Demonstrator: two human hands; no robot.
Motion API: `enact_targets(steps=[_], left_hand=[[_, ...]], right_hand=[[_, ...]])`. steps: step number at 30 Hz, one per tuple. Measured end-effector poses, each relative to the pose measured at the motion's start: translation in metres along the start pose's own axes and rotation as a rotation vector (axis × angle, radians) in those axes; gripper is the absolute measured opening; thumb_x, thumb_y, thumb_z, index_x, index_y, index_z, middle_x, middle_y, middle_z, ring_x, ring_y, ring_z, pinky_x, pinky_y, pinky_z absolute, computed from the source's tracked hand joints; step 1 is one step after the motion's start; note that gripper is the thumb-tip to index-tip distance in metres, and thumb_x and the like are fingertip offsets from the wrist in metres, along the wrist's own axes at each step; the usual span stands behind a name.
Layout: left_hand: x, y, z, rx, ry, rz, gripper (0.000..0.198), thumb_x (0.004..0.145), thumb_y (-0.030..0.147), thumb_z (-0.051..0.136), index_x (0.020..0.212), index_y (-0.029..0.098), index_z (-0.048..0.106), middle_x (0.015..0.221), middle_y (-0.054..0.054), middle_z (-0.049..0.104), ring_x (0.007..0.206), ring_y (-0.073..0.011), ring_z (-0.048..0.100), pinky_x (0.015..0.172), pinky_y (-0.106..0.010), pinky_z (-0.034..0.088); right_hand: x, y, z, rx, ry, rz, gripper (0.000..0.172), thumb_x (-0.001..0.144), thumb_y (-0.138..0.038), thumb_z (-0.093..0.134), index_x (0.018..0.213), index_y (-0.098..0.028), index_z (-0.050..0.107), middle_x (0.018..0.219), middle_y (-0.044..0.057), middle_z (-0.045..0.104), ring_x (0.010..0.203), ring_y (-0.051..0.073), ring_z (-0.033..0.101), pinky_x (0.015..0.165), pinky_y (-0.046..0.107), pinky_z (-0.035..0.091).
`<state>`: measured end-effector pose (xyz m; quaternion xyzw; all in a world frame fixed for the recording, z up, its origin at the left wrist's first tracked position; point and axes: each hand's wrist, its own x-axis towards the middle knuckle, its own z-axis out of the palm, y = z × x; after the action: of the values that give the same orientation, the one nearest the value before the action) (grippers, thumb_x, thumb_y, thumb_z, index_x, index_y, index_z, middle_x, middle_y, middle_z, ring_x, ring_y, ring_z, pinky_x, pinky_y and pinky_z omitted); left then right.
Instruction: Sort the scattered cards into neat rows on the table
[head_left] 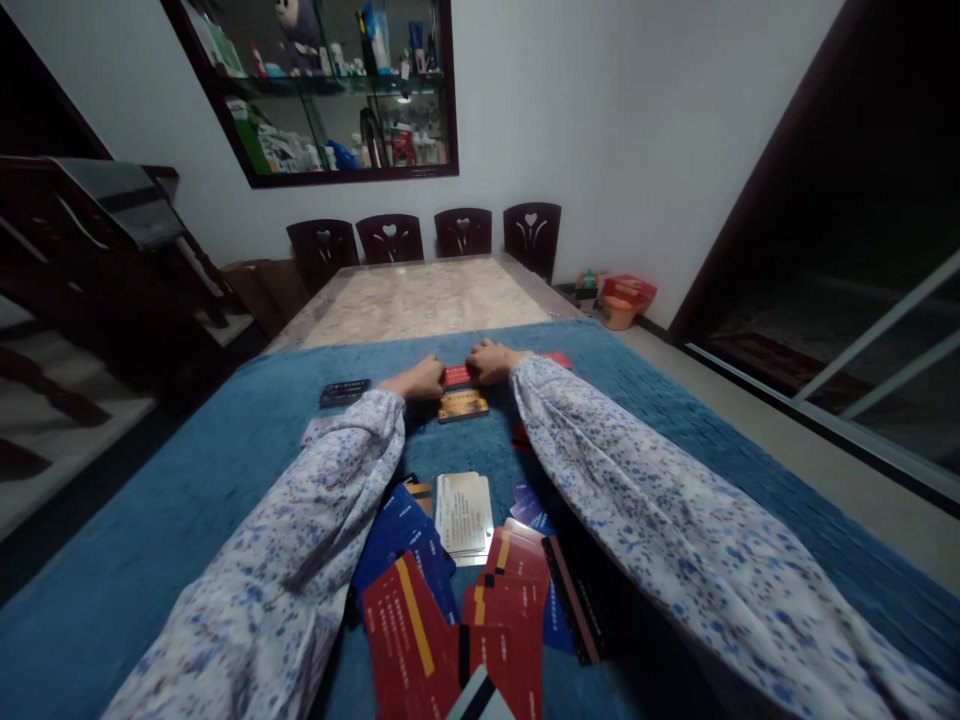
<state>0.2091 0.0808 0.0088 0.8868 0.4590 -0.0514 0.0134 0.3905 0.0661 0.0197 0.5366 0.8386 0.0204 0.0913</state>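
While the left hand (426, 378) and the right hand (489, 362) curled at both ends of one red pile (457, 377) of cards, I could not tell if they gripped it. One gold pile (463, 405) sat just nearer, one black pile (345, 392) lay to the left, and many loose cards (510, 600) lay close up. One blue cloth (255, 450) covered part of the long table (442, 295); four chairs (532, 240) stood near a white wall (555, 120). The writing was too small to read.
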Motion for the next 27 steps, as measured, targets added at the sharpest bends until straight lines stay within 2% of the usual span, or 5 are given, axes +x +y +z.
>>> enact_targets(steps=[10, 19, 23, 27], left_hand=[[0.0, -0.003, 0.003, -0.053, 0.032, -0.006, 0.02, 0.079, 0.013, 0.061, 0.096, 0.013, 0.072, 0.107, -0.013, 0.065, 0.09, -0.0219, 0.065, 0.082, -0.027, 0.053], [-0.006, -0.004, 0.001, -0.05, 0.031, -0.017, 0.025, 0.082, 0.018, 0.061, 0.106, 0.012, 0.068, 0.114, -0.014, 0.065, 0.097, -0.0228, 0.065, 0.086, -0.027, 0.052], [-0.011, -0.008, 0.001, -0.046, 0.09, -0.021, 0.027, 0.083, 0.014, 0.057, 0.109, 0.012, 0.065, 0.118, -0.015, 0.062, 0.104, -0.0231, 0.062, 0.093, -0.029, 0.05], [-0.019, -0.009, 0.0, -0.043, 0.164, 0.009, 0.029, 0.084, 0.012, 0.053, 0.112, 0.011, 0.064, 0.121, -0.016, 0.06, 0.11, -0.0239, 0.06, 0.1, -0.031, 0.048]], right_hand=[[0.0, 0.001, 0.002, -0.006, 0.009, -0.013, 0.038, 0.089, -0.033, 0.061, 0.122, -0.018, 0.071, 0.131, 0.018, 0.062, 0.123, 0.035, 0.05, 0.094, 0.045, 0.047], [-0.016, 0.003, -0.005, 0.003, 0.073, -0.038, 0.048, 0.09, -0.038, 0.06, 0.133, -0.016, 0.065, 0.137, 0.019, 0.06, 0.128, 0.036, 0.046, 0.095, 0.046, 0.045], [-0.026, 0.006, -0.01, 0.014, 0.138, -0.054, 0.049, 0.092, -0.032, 0.057, 0.139, -0.017, 0.063, 0.139, 0.017, 0.06, 0.128, 0.035, 0.046, 0.095, 0.044, 0.042], [-0.039, 0.007, -0.013, 0.003, 0.19, -0.063, 0.039, 0.093, -0.028, 0.058, 0.128, -0.017, 0.07, 0.131, 0.016, 0.065, 0.122, 0.031, 0.049, 0.088, 0.037, 0.04]])
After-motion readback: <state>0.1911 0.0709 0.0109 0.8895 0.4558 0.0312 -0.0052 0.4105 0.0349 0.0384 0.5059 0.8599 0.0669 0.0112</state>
